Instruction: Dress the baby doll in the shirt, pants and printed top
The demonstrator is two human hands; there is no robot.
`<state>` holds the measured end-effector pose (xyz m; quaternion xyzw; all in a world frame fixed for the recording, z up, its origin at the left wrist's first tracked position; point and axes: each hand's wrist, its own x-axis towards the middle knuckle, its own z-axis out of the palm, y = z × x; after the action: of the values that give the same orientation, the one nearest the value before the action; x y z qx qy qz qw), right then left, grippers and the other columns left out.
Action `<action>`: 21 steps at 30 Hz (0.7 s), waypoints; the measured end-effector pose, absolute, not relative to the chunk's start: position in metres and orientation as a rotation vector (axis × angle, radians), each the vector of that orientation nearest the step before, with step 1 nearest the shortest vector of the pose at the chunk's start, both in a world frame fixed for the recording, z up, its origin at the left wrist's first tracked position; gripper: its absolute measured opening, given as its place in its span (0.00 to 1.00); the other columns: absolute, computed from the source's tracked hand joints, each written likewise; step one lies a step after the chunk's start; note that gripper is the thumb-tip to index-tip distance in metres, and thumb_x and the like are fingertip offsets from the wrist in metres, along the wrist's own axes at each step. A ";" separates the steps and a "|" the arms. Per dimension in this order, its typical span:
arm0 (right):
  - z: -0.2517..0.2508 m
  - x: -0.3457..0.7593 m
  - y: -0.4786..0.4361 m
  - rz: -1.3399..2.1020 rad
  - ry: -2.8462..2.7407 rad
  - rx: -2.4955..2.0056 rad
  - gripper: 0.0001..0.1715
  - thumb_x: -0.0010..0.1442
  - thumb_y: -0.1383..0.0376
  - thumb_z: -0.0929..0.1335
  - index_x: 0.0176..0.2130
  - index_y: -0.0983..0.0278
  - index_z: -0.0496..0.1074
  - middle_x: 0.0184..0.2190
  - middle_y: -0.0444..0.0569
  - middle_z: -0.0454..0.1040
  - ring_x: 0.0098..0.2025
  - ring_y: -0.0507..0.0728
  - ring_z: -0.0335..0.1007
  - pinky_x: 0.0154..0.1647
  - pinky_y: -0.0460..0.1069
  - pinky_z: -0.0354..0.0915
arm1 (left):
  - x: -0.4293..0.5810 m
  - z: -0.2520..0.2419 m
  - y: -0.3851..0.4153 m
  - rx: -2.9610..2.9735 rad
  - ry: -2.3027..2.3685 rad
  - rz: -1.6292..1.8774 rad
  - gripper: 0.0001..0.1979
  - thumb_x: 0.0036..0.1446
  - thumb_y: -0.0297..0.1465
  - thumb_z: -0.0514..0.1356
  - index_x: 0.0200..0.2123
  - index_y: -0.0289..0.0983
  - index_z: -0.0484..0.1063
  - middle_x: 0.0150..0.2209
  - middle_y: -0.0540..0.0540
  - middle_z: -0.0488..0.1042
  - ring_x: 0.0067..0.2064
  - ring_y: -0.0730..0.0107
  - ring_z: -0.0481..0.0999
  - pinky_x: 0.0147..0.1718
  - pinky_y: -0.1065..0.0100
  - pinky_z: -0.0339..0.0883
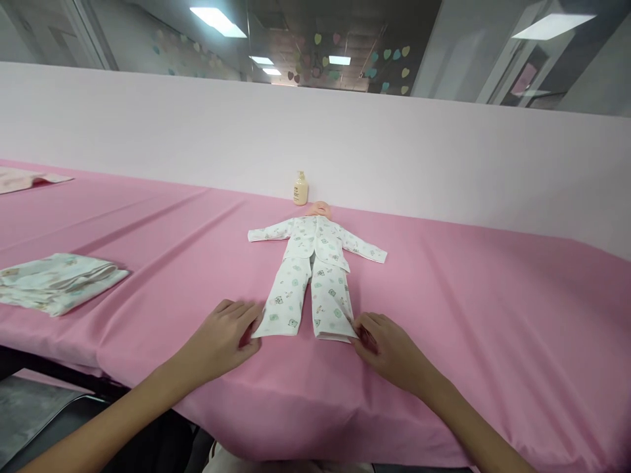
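A baby doll [320, 209] lies on its back on the pink cloth, dressed in a white printed jacket [315, 238] with both sleeves spread outward. White printed pants [286, 299] cover its legs, the two legs slightly apart and their hems toward me. At the outer corner of the left hem, my left hand [239, 332] pinches the fabric. My right hand [377, 338] pinches the outer corner of the right hem, its fingers curled together. The doll's hands and feet are hidden inside the clothes.
Behind the doll's head stands a cream pump bottle [300, 190]. A folded printed cloth [62, 282] lies at the left, and a pink patterned cloth [29, 179] farther back. The pink table cover [468, 315] drops over the front edge. A white wall rises behind.
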<state>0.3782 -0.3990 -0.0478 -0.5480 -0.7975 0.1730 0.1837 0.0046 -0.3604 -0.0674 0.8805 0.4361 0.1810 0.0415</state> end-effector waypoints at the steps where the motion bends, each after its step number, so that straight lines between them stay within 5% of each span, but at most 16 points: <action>1: -0.048 0.380 -0.400 0.515 -2.238 -1.544 0.12 0.71 0.56 0.67 0.36 0.56 0.66 0.33 0.48 0.75 0.35 0.62 0.70 0.35 0.57 0.65 | 0.003 -0.066 -0.362 2.682 1.320 0.549 0.07 0.60 0.30 0.59 0.33 0.43 0.61 0.31 0.50 0.72 0.33 0.60 0.71 0.44 0.53 0.67; 11: -0.042 0.442 -0.360 0.410 -2.037 -1.725 0.21 0.74 0.43 0.62 0.46 0.55 0.71 0.42 0.53 0.78 0.41 0.64 0.73 0.40 0.59 0.70 | -0.025 -0.031 -0.298 2.443 1.325 0.641 0.11 0.70 0.40 0.54 0.37 0.42 0.69 0.36 0.48 0.75 0.37 0.60 0.72 0.39 0.61 0.66; 15: -0.053 0.472 -0.290 0.195 -1.985 -1.738 0.27 0.71 0.42 0.64 0.53 0.58 0.72 0.54 0.59 0.77 0.55 0.70 0.72 0.54 0.64 0.71 | -0.024 -0.040 -0.204 2.515 1.461 0.765 0.18 0.70 0.48 0.54 0.46 0.40 0.70 0.47 0.39 0.76 0.52 0.48 0.73 0.51 0.52 0.68; 21: -0.073 0.496 -0.188 0.072 -1.955 -1.908 0.41 0.73 0.43 0.60 0.72 0.64 0.62 0.70 0.64 0.66 0.71 0.76 0.60 0.68 0.69 0.63 | -0.019 -0.069 -0.081 2.432 1.600 0.732 0.38 0.70 0.56 0.48 0.68 0.31 0.63 0.69 0.28 0.65 0.70 0.35 0.62 0.66 0.40 0.60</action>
<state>0.4964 -0.1877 -0.0726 -0.6835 -0.7006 0.0260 0.2032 -0.0193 -0.0813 -0.0687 0.8081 0.5318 0.2433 0.0700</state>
